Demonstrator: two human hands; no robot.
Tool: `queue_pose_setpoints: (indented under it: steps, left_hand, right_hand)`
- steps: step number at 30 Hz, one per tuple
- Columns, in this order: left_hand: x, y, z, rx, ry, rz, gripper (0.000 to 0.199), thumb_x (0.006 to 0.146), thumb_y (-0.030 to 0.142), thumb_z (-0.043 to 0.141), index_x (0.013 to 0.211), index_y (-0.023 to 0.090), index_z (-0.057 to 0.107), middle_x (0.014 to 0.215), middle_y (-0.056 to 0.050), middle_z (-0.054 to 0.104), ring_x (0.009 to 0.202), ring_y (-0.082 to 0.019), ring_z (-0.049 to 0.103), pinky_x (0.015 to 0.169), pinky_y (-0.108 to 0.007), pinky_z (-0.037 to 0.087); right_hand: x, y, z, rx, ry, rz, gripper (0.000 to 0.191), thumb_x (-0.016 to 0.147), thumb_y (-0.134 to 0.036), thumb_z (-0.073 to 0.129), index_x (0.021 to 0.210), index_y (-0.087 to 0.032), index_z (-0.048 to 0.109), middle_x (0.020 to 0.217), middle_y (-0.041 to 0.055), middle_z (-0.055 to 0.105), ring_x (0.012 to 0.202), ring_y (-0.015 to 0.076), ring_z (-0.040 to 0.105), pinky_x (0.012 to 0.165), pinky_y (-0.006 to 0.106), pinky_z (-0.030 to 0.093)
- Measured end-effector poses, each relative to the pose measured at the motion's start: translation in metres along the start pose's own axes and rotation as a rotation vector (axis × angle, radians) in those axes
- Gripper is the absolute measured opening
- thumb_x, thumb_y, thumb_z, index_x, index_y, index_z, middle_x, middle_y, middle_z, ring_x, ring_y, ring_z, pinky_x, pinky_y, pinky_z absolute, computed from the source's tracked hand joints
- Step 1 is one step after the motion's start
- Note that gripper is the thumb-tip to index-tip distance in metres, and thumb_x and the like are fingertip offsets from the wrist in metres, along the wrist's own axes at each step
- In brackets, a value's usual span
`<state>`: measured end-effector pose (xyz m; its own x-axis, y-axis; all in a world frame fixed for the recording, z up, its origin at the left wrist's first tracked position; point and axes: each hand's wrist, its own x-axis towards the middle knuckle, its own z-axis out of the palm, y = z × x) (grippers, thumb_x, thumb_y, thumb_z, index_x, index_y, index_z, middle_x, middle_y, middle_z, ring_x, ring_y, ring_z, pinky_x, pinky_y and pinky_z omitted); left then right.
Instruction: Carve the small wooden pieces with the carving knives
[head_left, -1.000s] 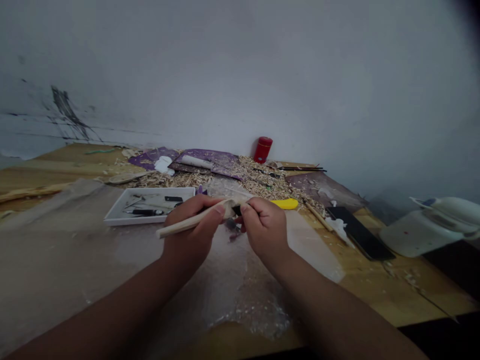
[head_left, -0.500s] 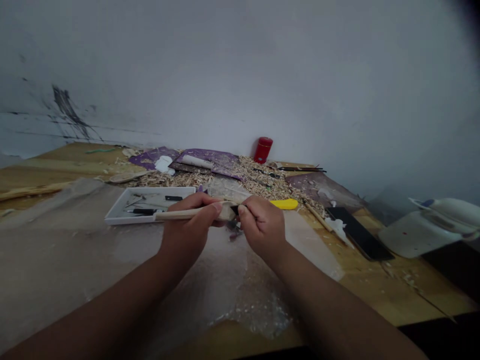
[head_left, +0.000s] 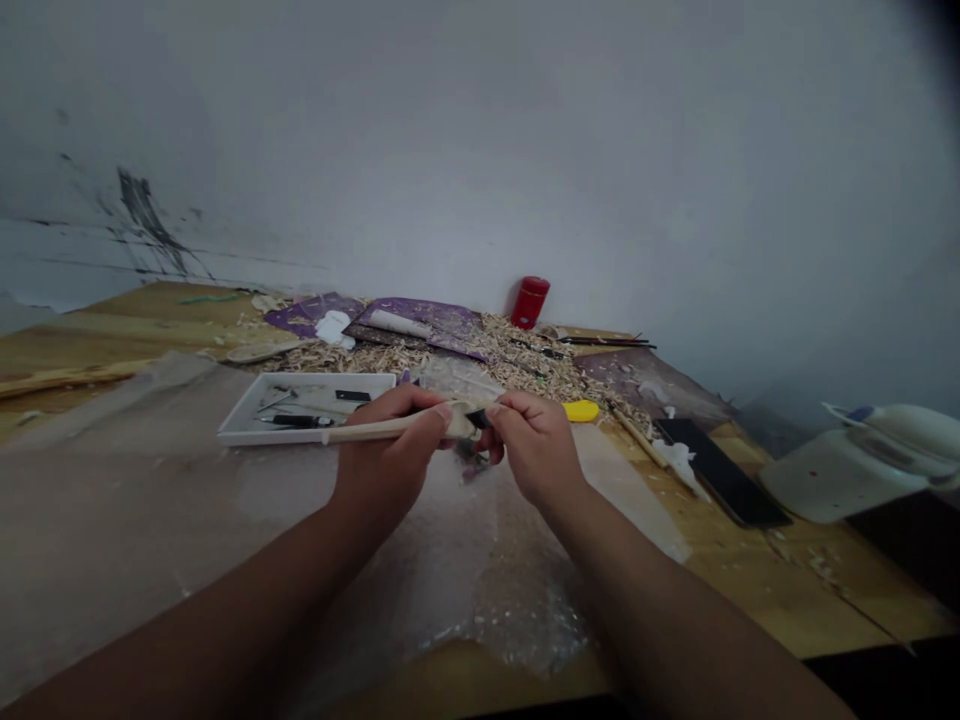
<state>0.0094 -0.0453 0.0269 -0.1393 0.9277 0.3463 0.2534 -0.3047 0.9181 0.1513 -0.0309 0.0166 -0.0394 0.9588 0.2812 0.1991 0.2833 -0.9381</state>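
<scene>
My left hand (head_left: 386, 455) grips the handle of a pale carved wooden spoon (head_left: 390, 428), whose end points left over a white tray. My right hand (head_left: 536, 450) closes just beside the spoon's rough bowl end. A small dark knife blade (head_left: 478, 418) shows between my hands, pressed at the wood; its handle is hidden in my right fist. The bowl's inner side is hidden by my fingers.
A white tray (head_left: 300, 378) holds several carving tools. Wood shavings (head_left: 525, 365) lie heaped on purple sheets near a red canister (head_left: 531, 303). There is a yellow object (head_left: 581, 410), a black slab (head_left: 720, 470) and a white container (head_left: 862, 465) at right.
The spoon handle has swung from sloping down-left to nearly level. My hands sit slightly higher and closer together, and the whole view has shifted slightly.
</scene>
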Motion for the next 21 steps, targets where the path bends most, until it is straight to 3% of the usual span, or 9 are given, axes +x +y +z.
queue_pose_setpoints:
  steps: [9,21]
  left_hand:
    - [0.004,-0.007,-0.002,-0.140,-0.125,-0.059,0.009,0.068,0.024,0.056,0.063,0.018,0.062,0.058,0.002,0.059,0.055,-0.012,0.054,0.051,-0.021,0.044]
    - [0.007,-0.017,-0.001,-0.386,-0.228,-0.132,0.008,0.067,0.021,0.057,0.062,0.016,0.060,0.055,0.002,0.054,0.052,-0.011,0.052,0.048,-0.023,0.049]
  right_hand:
    - [0.000,0.000,-0.003,-0.096,-0.027,-0.007,0.024,0.074,-0.021,0.045,0.052,-0.017,0.050,0.043,-0.0042,0.053,0.036,0.0064,0.045,0.037,0.017,0.034]
    - [0.002,-0.001,-0.011,-0.359,-0.103,-0.232,0.029,0.077,-0.021,0.044,0.050,-0.016,0.054,0.043,-0.0038,0.050,0.043,0.0074,0.046,0.046,0.019,0.034]
